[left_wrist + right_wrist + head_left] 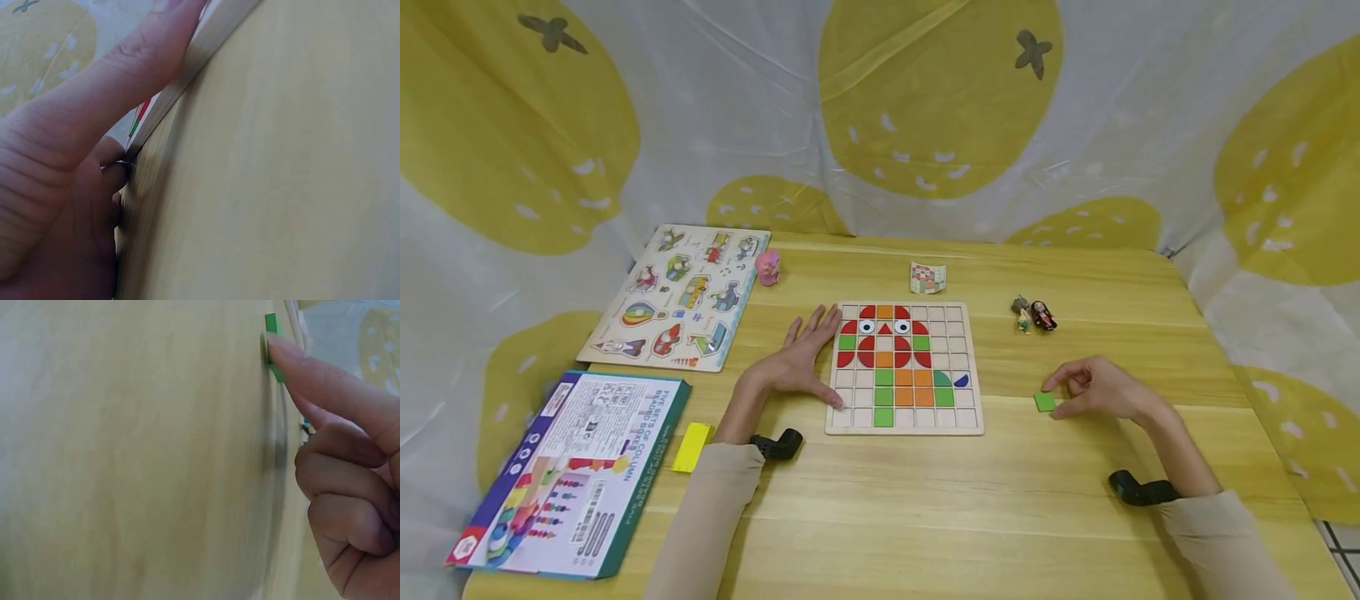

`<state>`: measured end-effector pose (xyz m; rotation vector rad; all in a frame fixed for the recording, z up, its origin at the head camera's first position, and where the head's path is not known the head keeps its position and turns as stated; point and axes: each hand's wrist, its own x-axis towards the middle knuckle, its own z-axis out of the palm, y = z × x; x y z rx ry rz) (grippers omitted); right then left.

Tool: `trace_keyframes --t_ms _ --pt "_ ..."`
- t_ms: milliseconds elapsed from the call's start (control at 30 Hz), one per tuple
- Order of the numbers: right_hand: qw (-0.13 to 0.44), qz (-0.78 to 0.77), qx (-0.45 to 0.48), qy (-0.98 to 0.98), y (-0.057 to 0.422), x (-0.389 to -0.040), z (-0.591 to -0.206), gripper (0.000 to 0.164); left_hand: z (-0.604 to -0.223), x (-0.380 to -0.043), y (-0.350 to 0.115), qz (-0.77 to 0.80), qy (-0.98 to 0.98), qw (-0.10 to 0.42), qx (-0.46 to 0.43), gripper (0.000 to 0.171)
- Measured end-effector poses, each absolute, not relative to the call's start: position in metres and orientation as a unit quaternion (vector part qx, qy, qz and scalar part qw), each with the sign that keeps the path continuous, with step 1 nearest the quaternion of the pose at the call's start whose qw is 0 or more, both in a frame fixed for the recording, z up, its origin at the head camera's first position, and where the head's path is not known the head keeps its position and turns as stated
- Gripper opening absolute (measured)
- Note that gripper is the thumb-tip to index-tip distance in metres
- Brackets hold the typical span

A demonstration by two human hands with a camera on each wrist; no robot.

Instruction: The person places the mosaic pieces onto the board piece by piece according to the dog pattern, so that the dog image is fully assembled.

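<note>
A wooden grid board [856, 418] lies mid-table, its squares partly filled with red, green, orange and blue tiles and two eye tiles. My left hand [797, 358] rests along the board's left edge, fingers spread and straight, thumb on its lower left corner. In the left wrist view the thumb [131, 69] lies over the board's side edge [187, 72]. To the right of the board, my right hand [1101, 387] pinches a green square tile [1044, 402] between thumb and index finger. The right wrist view shows the same green tile [271, 324] at the fingertips, other fingers curled in.
A small pattern card [928, 278] lies behind the board. Two small figurines [1033, 316] are at back right. On the left are a vehicle puzzle board [681, 292], a pink figure [767, 267], a bead-toy box [568, 475] and a yellow block [692, 447].
</note>
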<state>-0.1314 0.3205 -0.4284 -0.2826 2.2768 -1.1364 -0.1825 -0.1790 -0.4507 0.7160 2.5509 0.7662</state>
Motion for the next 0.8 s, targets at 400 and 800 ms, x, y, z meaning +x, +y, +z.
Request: trace_keyframes --t_ms 400,800 --pt "0.234 -0.447 -0.101 0.858 0.256 -0.127 -0.423 0.032 -0.451 -0.183 -0.181 0.27 0.909 0.188 0.257 0.142" --pt "0.22 -0.376 -0.141 0.889 0.176 -0.115 -0.419 0.026 -0.45 -0.182 -0.18 0.278 0.906 0.191 0.257 0.141"
